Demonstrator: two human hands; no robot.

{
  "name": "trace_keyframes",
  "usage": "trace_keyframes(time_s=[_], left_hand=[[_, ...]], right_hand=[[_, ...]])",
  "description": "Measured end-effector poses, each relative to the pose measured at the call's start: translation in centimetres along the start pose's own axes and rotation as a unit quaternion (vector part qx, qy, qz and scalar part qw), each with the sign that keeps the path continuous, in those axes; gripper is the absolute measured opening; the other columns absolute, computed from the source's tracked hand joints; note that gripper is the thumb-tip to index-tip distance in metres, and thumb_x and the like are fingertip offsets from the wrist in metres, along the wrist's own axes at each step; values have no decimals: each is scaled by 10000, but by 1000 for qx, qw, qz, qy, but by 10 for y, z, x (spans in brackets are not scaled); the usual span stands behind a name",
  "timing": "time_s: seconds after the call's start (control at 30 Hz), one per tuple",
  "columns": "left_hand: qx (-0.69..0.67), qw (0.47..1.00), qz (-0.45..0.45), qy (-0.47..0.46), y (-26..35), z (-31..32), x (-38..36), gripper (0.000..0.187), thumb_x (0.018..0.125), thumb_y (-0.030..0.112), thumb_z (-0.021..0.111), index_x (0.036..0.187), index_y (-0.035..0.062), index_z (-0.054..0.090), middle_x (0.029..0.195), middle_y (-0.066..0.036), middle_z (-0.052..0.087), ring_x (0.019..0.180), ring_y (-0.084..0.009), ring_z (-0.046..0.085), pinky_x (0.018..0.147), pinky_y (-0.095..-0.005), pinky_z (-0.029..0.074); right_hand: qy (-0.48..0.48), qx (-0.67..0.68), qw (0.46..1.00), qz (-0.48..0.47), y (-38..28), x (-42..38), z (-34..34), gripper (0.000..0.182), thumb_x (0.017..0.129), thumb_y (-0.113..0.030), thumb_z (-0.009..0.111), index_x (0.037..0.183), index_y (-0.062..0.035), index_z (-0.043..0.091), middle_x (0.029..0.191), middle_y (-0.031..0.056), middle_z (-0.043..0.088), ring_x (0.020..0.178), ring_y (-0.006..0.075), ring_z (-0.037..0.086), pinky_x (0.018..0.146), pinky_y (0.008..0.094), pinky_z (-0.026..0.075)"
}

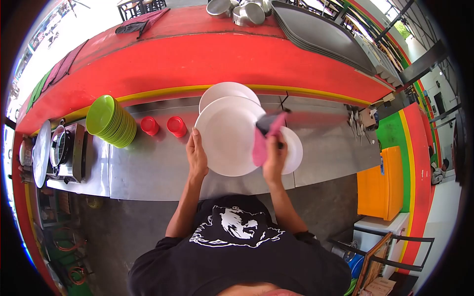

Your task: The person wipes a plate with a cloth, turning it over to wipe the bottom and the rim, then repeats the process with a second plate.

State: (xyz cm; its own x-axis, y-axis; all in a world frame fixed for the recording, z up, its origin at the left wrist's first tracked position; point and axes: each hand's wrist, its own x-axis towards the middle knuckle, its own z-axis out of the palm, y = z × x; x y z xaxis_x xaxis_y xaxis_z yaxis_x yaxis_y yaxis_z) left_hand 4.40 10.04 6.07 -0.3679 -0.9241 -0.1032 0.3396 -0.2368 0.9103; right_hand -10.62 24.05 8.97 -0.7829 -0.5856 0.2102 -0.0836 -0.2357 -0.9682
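Holding plate (228, 138), white, round, broad-rimmed; left fingers (197, 141) clamped on left rim, right fingers (274, 149) closed on pink-and-dark cloth (259, 149).

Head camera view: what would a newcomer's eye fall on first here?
Probably the large white plate in the center, held by the left hand while the right hand presses a pink cloth at its edge. Next, the bright red ledge sweeping across beyond it, and the leaning stack of green bowls on the steel counter, to the left.

Single head-worn view, facing forward and down.
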Motion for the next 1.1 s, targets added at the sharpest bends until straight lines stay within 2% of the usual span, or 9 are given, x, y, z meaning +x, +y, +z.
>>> trace_keyframes(time_s=[0.07, 0.13, 0.23, 0.33, 0.43, 0.6, 0.77, 0.87, 1.1], left_hand=[[24, 999, 17, -20, 7, 13, -7, 522, 1077, 450, 414, 1267, 4, 605, 1117, -53, 678, 996, -122, 626, 858, -290, 519], [80, 995, 61, -20, -3, 16, -9, 502, 1082, 432, 414, 1243, 4, 623, 1062, -34, 676, 945, -107, 606, 833, -281, 508], [72, 996, 49, 5, -11, 13, -7, 478, 1089, 401, 418, 1217, -4, 637, 1000, -17, 666, 900, -88, 571, 807, -271, 489], [72, 996, 52, 19, -6, 10, -9, 493, 1084, 413, 430, 1227, -11, 636, 993, -19, 662, 904, -77, 553, 796, -259, 475], [149, 986, 68, 20, -1, 9, -12, 490, 1087, 406, 424, 1095, -31, 646, 829, 24, 561, 785, -57, 463, 678, -235, 410], [167, 984, 59, 35, 2, 12, -15, 529, 1080, 433, 430, 1192, -36, 649, 921, -1, 639, 822, -72, 533, 736, -234, 448], [188, 975, 87, 79, 5, 19, -17, 530, 1079, 428, 437, 1173, -46, 654, 914, 9, 632, 811, -65, 510, 729, -230, 440], [193, 970, 138, 55, 0, 36, -20, 495, 1089, 386, 424, 1061, -57, 641, 740, 47, 458, 712, -59, 381, 602, -255, 336], [98, 991, 77, -45, 11, 55, -30, 476, 1083, 382, 452, 1146, -39, 666, 944, 15, 634, 854, -60, 503, 752, -221, 429]], right_hand=[[-143, -98, 985, 20, -19, -4, 30, 459, 1037, -241, 533, 1418, 11, 495, 1014, 25, 592, 855, 56, 491, 745, 260, 432], [-258, -125, 958, 12, -12, -13, 48, 503, 1025, -222, 534, 1447, 37, 445, 1343, 236, 583, 1235, 241, 571, 991, 319, 440], [-382, -148, 907, -100, -9, -21, 52, 589, 998, -209, 541, 1501, 36, 355, 1548, 225, 381, 1465, 338, 329, 1185, 424, 271], [-445, -337, 805, -201, -10, -5, 44, 635, 979, -283, 560, 1501, 20, 362, 1557, 209, 370, 1450, 364, 335, 1179, 504, 263], [-423, -453, 755, -215, -1, 19, 36, 680, 968, -379, 554, 1494, 15, 377, 1547, 213, 380, 1439, 369, 346, 1172, 545, 253], [-313, -493, 775, -240, 17, 24, 12, 750, 961, -443, 553, 1478, 67, 364, 1539, 238, 378, 1450, 398, 320, 1185, 519, 251], [-415, -394, 796, -195, 1, -22, -10, 805, 946, -451, 588, 1484, 90, 331, 1549, 290, 322, 1439, 424, 316, 1178, 496, 266], [-482, -304, 809, -147, -7, -37, -2, 787, 970, -450, 553, 1489, 92, 313, 1553, 301, 306, 1430, 442, 323, 1176, 476, 275], [-373, -385, 804, -257, 10, 4, 3, 723, 1002, -433, 484, 1473, 95, 338, 1529, 305, 345, 1396, 440, 373, 1126, 517, 306]])
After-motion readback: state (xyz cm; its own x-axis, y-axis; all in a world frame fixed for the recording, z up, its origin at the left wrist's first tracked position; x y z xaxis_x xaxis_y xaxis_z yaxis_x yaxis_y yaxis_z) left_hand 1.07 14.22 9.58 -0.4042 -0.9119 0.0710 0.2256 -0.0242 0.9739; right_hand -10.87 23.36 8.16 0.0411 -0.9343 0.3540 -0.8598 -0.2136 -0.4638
